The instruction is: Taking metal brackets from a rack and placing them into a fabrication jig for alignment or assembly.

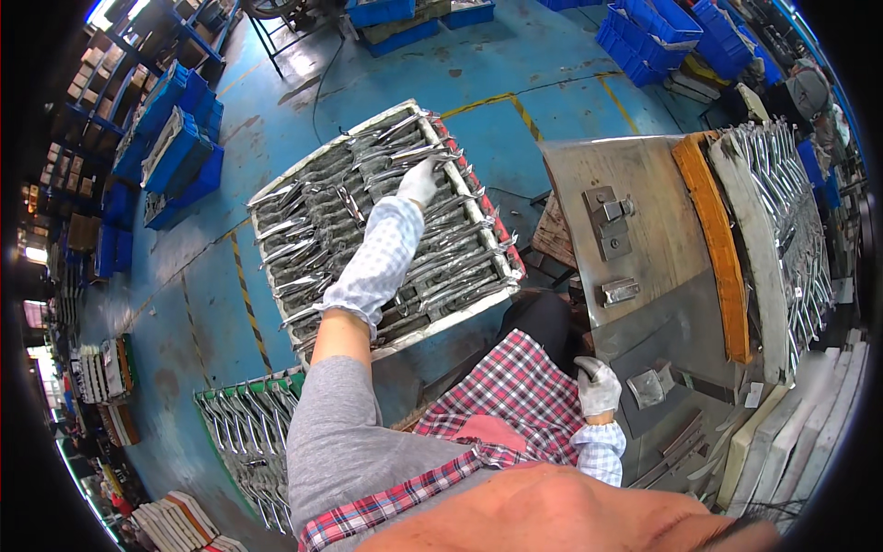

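Observation:
My left hand, in a white glove, reaches over a white-edged tray packed with rows of shiny slender metal tools. Its fingers close around the end of one metal tool near the tray's red far-right side; the glove partly hides the grip. Grey crumpled padding lies between the rows. My right hand, gloved too, is beside the workbench edge with its fingers curled; what they hold, if anything, is hidden. On the bench near it lies a small grey block or pad.
The metal-topped workbench bears a bolted fixture and a small metal block. At its right stands another tool-filled tray beside an orange strip. A green-edged tray sits low left. Blue crates stand on the floor.

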Motion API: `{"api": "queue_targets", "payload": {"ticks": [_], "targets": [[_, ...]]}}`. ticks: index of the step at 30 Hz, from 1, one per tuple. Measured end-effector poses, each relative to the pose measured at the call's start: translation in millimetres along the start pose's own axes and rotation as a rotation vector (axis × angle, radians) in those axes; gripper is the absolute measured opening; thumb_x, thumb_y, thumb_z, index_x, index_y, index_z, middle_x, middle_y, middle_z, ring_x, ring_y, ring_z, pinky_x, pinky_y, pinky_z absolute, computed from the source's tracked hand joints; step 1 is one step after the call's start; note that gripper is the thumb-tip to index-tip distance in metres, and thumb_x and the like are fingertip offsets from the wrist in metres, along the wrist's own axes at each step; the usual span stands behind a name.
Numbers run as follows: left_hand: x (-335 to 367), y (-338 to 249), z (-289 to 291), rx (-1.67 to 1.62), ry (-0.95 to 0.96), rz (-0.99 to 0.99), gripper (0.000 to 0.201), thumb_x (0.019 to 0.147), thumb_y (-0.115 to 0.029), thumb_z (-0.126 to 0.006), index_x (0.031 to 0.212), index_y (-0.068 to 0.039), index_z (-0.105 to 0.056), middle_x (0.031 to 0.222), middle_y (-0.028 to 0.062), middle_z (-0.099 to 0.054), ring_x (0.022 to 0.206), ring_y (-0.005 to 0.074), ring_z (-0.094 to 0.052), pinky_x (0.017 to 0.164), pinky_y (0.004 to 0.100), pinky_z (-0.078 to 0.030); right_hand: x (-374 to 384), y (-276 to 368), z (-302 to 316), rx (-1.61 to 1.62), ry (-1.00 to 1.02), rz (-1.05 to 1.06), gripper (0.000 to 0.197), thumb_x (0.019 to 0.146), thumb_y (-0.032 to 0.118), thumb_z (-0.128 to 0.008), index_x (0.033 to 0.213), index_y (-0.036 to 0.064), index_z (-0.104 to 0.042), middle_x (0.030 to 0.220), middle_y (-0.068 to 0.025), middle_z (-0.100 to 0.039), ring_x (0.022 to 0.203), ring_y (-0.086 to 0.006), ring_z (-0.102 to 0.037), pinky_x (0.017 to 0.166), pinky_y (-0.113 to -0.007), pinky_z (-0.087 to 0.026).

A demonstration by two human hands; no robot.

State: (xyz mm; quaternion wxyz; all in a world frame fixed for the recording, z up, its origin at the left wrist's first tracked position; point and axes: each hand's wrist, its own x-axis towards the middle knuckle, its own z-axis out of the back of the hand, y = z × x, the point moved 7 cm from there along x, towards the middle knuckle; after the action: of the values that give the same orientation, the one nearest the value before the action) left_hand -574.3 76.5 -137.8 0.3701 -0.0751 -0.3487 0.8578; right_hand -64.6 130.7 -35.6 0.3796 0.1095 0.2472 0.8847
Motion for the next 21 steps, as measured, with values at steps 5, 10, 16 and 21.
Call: {"api": "queue_targets", "payload": {"ticks": [5, 10, 16, 21], "targets": [[5.3, 14.5, -22.3, 0.282, 0.024, 0.087, 0.021, 0.089, -0.012, -0.047, 0.099, -0.007, -0.065, 0.096, 0.0167, -0.065, 0.088, 0.0328, -0.065, 0.073, 0.0449, -0.053, 12.0, 8.6, -2.6, 0.032, 0.099, -0.049, 0.021, 0.076, 0.008, -0.062, 0.093, 0.0156, -0.071, 0.097, -0.0055, -0.068, 0.090, -0.0259, -0.065, 0.080, -0.034, -0.051], [21.0, 12.7, -7.2, 0.742, 0.297, 0.178, 0.021, 0.087, -0.015, -0.053, 0.095, -0.009, -0.071, 0.096, 0.0125, -0.069, 0.087, 0.0270, -0.068, 0.073, 0.0398, -0.055, 2.4, 3.1, -5.5, 0.023, 0.068, -0.032, 0.023, 0.073, 0.006, -0.062, 0.093, 0.0153, -0.071, 0.096, -0.0048, -0.068, 0.088, -0.0264, -0.064, 0.080, -0.035, -0.051], [20.6, 18.8, 12.1, 0.550, 0.163, 0.265, 0.024, 0.080, -0.019, -0.058, 0.100, -0.010, -0.067, 0.098, 0.0191, -0.066, 0.095, 0.0352, -0.064, 0.082, 0.0433, -0.052, 4.4, 18.6, -7.9, -0.046, 0.147, -0.049, 0.021, 0.075, 0.012, -0.062, 0.094, 0.0167, -0.071, 0.096, -0.0046, -0.068, 0.088, -0.0262, -0.064, 0.081, -0.035, -0.051], [-34.0, -101.3, 75.5, 0.033, -0.241, -0.178, 0.028, 0.083, -0.033, -0.063, 0.099, -0.010, -0.067, 0.084, 0.0186, -0.066, 0.071, 0.0302, -0.066, 0.065, 0.0387, -0.052, -7.0, 10.4, 4.4, 0.243, 0.292, -0.335, 0.023, 0.079, 0.019, -0.060, 0.098, 0.0125, -0.071, 0.097, -0.0083, -0.069, 0.088, -0.0245, -0.066, 0.080, -0.035, -0.052]]}}
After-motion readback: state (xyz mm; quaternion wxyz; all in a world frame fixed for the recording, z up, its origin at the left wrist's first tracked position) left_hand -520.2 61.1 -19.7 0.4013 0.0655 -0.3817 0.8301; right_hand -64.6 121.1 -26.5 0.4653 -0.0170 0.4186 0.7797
